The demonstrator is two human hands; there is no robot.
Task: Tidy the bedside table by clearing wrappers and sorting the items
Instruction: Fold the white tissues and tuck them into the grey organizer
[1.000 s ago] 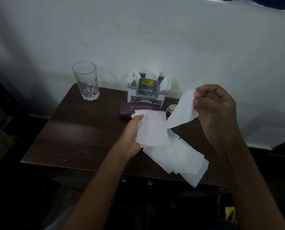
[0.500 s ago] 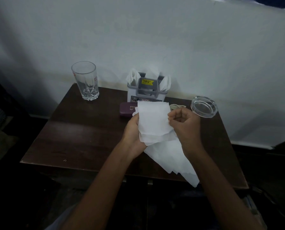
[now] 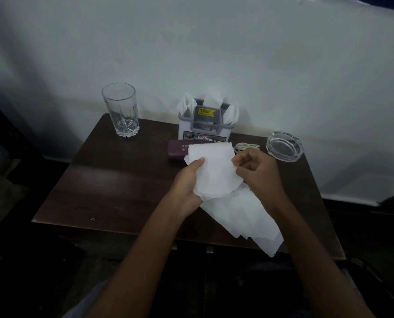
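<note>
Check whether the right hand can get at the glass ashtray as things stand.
Probably yes. The ashtray sits just beyond the right hand, to its right, with nothing between them. But that hand pinches the white paper sheets, also held by the left hand, so it would need to let go first.

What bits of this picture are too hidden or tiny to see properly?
All in the head view:
maroon rectangular case: right half hidden behind the white tissue paper.
white coiled cable: partly behind the right hand.
yellow sticker on the grey plastic holder: print too small to read.
left hand: fingers hidden behind the paper.
</note>
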